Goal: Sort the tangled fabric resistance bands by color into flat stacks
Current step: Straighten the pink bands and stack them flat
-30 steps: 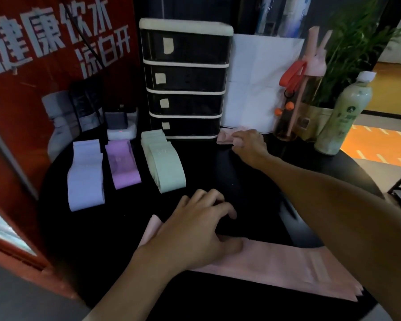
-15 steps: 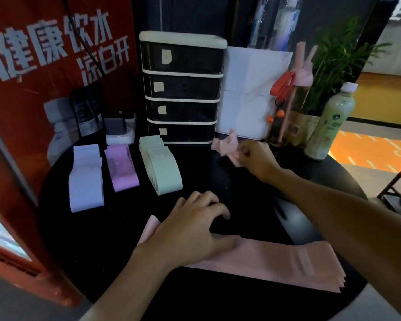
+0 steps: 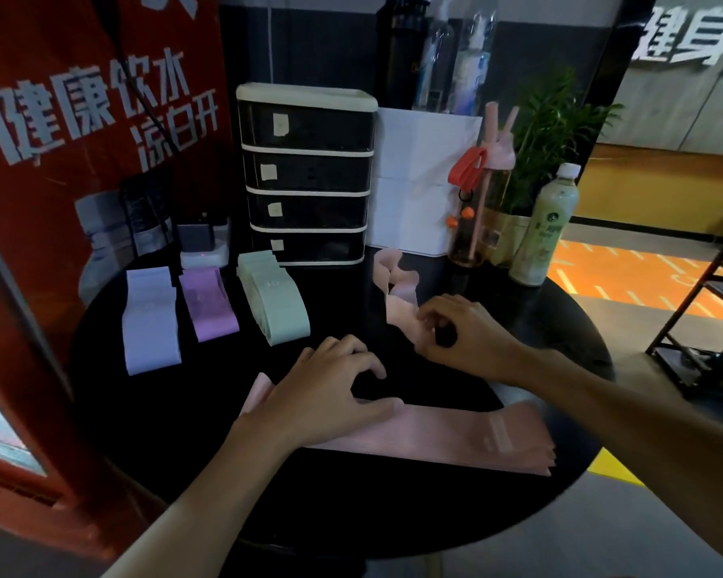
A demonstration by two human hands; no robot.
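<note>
On the round black table (image 3: 393,515) three flat stacks lie at the left: a lavender stack (image 3: 149,321), a purple stack (image 3: 208,304) and a mint green stack (image 3: 274,300). A flat pink stack (image 3: 456,435) lies near the front. My left hand (image 3: 326,394) rests on the pink stack's left end, thumb flat on it and fingers arched. My right hand (image 3: 460,331) pinches one end of a twisted pink band (image 3: 395,285) whose far end trails back toward the drawers.
A black drawer unit (image 3: 305,173) stands at the back with a white box (image 3: 422,181) beside it. Right of them are a pink-lidded bottle (image 3: 476,210), a potted plant (image 3: 547,139) and a pale green bottle (image 3: 545,227). A charger (image 3: 201,239) sits back left by a red banner (image 3: 80,139).
My right hand has taken hold of the twisted pink band by the drawers and drawn it toward me across the table. My left hand has stayed on the pink stack.
</note>
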